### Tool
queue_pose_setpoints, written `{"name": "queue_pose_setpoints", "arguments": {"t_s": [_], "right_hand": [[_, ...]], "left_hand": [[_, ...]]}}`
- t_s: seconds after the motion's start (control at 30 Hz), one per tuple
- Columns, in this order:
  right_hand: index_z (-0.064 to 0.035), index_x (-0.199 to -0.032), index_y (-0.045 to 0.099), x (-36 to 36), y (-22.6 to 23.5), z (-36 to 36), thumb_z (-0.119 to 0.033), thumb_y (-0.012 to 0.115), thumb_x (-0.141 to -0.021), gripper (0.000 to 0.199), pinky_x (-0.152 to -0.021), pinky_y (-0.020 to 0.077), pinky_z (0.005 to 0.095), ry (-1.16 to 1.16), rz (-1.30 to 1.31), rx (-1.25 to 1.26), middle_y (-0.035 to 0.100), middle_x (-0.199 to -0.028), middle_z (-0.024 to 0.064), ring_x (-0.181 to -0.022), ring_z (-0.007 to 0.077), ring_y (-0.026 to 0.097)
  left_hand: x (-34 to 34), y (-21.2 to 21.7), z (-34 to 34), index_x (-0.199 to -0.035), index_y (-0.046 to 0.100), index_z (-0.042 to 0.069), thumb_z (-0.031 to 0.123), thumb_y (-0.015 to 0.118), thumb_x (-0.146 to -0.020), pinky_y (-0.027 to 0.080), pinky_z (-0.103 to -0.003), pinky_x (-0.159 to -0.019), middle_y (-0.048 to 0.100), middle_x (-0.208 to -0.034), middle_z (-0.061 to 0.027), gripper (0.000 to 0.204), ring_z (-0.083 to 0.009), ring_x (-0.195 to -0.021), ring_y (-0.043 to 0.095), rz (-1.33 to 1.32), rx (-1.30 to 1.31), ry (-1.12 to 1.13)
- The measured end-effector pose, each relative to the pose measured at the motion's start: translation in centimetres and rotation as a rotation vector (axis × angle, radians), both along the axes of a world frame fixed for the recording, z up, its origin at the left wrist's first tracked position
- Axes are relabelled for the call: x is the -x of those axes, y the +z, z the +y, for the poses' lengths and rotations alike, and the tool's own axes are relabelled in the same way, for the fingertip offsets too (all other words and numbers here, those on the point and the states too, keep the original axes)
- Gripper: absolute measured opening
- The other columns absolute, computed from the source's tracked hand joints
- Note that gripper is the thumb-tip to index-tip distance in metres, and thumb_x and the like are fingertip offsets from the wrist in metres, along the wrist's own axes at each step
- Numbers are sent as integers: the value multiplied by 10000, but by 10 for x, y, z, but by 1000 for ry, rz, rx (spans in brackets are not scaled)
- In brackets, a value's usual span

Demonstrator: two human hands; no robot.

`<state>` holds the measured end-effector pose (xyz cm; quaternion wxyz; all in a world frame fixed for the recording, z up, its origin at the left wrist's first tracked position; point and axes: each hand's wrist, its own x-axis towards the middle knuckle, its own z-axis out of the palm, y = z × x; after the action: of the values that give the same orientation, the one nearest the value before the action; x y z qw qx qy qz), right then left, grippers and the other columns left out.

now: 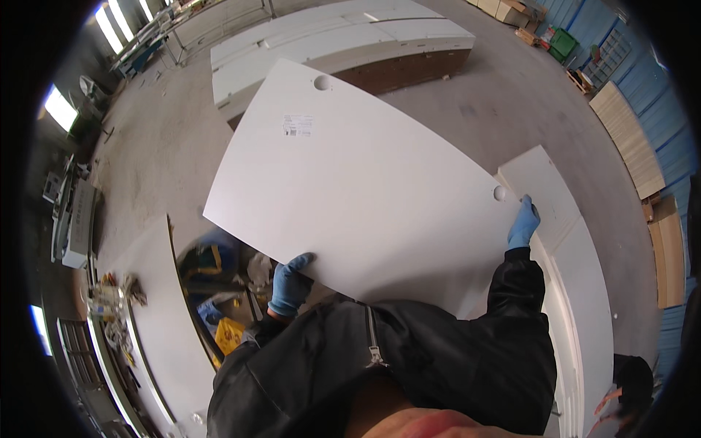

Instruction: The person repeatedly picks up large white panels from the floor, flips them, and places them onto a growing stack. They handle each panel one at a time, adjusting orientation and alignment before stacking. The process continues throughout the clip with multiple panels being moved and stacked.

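A large white panel (pixel 350 175) is held up in front of my body, tilted. It has two round recesses near its far and right edges and a small printed label (pixel 298 125) toward its far left corner. My left hand (pixel 290 283), in a blue glove, grips the near edge, thumb over the white face. On the right edge, close to one of the recesses, my right hand (pixel 523 223) is closed on the panel, also in a blue glove. The fingers under the panel are hidden from sight.
A stack of white panels (pixel 431 31) lies beyond the held one. More white panels (pixel 577 263) stand along my right. To my left is a white worktop (pixel 157 306), beside a bin with yellow and blue scraps (pixel 230 334). Boards (pixel 628 139) lean by the blue wall.
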<state>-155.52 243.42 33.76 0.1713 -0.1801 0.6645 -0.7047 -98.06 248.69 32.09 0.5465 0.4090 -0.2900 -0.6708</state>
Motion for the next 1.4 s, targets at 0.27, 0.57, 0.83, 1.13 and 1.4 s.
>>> {"name": "queue_pose_setpoints", "arguments": {"t_s": [0.27,0.57,0.83,1.13,1.4], "right_hand": [[17,-899,676,79,13,-236,-370,632,-957,394,-690,456,341,-6,133,-230,643,-807,48,-735,172,555],[60,-1012,687,171,-9,-496,-365,605,-976,435,-791,487,359,-56,143,-196,696,-982,89,-855,193,604],[75,-1028,676,285,-1,-628,-311,599,-975,397,-793,484,342,-133,110,-148,691,-1006,91,-878,183,601],[60,-947,668,464,-25,-847,-291,593,-970,359,-760,478,352,-160,93,-207,679,-927,87,-818,184,585],[52,-885,660,594,-23,-1052,-310,611,-955,373,-704,473,372,-135,54,-324,664,-855,74,-753,177,571]], "left_hand": [[84,23,-203,-1110,663,5,45,666,-883,531,-358,-922,691,-1093,-82,230,-229,-1014,656,303,-266,-14],[169,-14,-469,-1197,654,-14,122,671,-932,544,-347,-903,695,-1110,-84,298,-219,-1029,662,-339,167,-123],[270,-1,-729,-1259,632,11,159,630,-980,512,-347,-962,682,-1202,-66,315,-208,-1117,636,46,-228,-360],[448,-7,-958,-1189,672,35,238,665,-962,527,-307,-868,704,-1105,-46,305,-176,-992,657,-29,-257,-412],[576,-6,-1103,-1173,684,38,226,689,-950,530,-323,-888,709,-1102,-39,292,-176,-1014,659,139,-349,-284]]}}
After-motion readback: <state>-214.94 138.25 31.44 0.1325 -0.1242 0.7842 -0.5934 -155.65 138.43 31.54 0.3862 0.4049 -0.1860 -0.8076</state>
